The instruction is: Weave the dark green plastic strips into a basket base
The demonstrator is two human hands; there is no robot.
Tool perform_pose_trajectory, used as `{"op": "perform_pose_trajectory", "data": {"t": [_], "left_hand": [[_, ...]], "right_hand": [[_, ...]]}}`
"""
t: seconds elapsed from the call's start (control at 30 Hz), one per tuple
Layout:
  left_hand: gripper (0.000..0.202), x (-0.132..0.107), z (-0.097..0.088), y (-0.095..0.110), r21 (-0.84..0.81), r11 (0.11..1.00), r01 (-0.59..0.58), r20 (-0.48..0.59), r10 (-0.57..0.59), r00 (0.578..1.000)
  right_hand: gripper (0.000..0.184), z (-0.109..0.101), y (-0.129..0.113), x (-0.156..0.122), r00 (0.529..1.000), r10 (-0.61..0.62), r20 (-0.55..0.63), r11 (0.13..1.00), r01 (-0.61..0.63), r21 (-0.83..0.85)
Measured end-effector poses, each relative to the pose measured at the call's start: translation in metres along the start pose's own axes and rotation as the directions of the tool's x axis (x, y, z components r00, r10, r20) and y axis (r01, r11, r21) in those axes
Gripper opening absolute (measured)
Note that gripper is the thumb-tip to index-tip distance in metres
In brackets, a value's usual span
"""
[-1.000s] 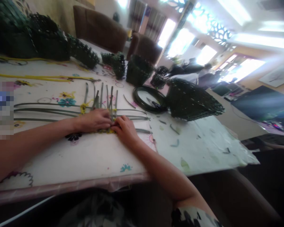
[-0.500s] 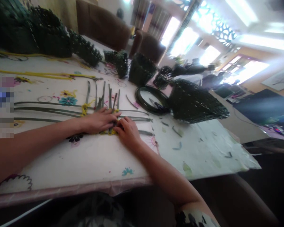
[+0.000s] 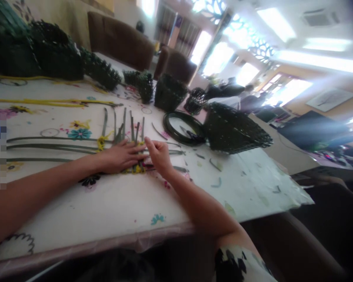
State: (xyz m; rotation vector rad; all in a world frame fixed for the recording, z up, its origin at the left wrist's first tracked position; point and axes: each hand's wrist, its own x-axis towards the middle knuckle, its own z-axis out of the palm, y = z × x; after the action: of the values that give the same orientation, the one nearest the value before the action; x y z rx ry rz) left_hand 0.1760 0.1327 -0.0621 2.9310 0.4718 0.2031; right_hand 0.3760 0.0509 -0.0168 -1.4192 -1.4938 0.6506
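Dark green flat strips [image 3: 53,146] lie crossed on the table, woven into a small grid with yellow ties [image 3: 101,143] at its corners. My left hand [image 3: 120,156] rests flat on this grid, fingers spread and pressing on the strips. At the grid's right side is my right hand [image 3: 160,156], its fingers curled in and its thumb near the upright strip ends [image 3: 137,131]. Whatever its fingers may hold is hidden. Beneath both hands, part of the weave cannot be seen.
A coil of dark strip [image 3: 167,131] with scissors [image 3: 191,135] inside stands beyond my right hand. Behind it are a large woven basket [image 3: 235,129] and a smaller one [image 3: 170,94]. Yellow strips [image 3: 47,102] lie at the left; cut scraps [image 3: 216,164] lie at the right.
My right hand has risen off the weave and shifted toward its far side, fingers now curled. My left hand stays on the strips. The whole view has tilted a little.
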Motion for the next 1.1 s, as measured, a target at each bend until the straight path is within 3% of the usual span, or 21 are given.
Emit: {"op": "perform_pose_trajectory", "data": {"t": [0.07,0.17,0.27,0.43,0.53,0.6,0.67,0.73,0.83,0.93,1.1], "left_hand": [[0.055,0.0,0.002,-0.002,0.023,1.0,0.016,0.022,-0.016,1.0],[0.056,-0.001,0.004,-0.005,0.049,0.998,0.027,0.035,-0.028,0.999],[0.057,-0.001,0.004,-0.006,0.054,0.998,0.04,0.043,-0.042,0.998],[0.057,-0.002,0.003,-0.007,0.03,0.998,0.048,0.049,-0.05,0.998],[0.056,-0.002,0.002,-0.008,0.019,0.999,0.046,0.028,-0.046,0.999],[0.055,-0.002,0.001,-0.009,0.013,0.999,0.052,0.021,-0.052,0.998],[0.056,-0.002,0.0,-0.008,0.005,0.999,0.05,0.022,-0.05,0.998],[0.056,-0.001,0.0,-0.007,-0.009,0.999,0.038,0.017,-0.038,0.999],[0.055,0.001,-0.001,-0.005,-0.037,0.999,0.039,0.011,-0.039,0.999],[0.054,0.001,-0.001,-0.004,-0.045,0.997,0.062,0.011,-0.061,0.998],[0.056,0.0,0.002,-0.006,-0.039,0.996,0.077,0.029,-0.076,0.997]], "right_hand": [[0.059,-0.024,0.012,0.018,0.994,-0.027,-0.105,0.957,-0.005,-0.29],[0.044,-0.06,0.029,0.046,0.973,0.014,-0.229,0.802,-0.147,-0.579],[0.03,-0.076,0.041,0.066,0.979,0.062,-0.193,0.672,-0.184,-0.718],[0.024,-0.059,0.045,0.078,0.993,0.102,-0.058,0.632,-0.11,-0.767],[0.03,-0.046,0.035,0.077,0.991,0.131,0.034,0.554,-0.045,-0.831],[0.034,-0.039,0.022,0.069,0.997,0.048,0.052,0.516,0.02,-0.856],[0.033,-0.031,0.009,0.055,0.988,-0.118,0.098,0.515,0.145,-0.845],[0.029,-0.024,-0.004,0.034,0.964,-0.176,0.199,0.542,0.263,-0.798],[0.024,-0.02,-0.016,0.002,0.926,-0.056,0.373,0.669,0.312,-0.674],[0.027,-0.026,-0.019,-0.012,0.881,0.109,0.461,0.783,0.21,-0.586],[0.035,-0.033,-0.027,-0.003,0.786,0.334,0.519,0.788,0.07,-0.612]]}}
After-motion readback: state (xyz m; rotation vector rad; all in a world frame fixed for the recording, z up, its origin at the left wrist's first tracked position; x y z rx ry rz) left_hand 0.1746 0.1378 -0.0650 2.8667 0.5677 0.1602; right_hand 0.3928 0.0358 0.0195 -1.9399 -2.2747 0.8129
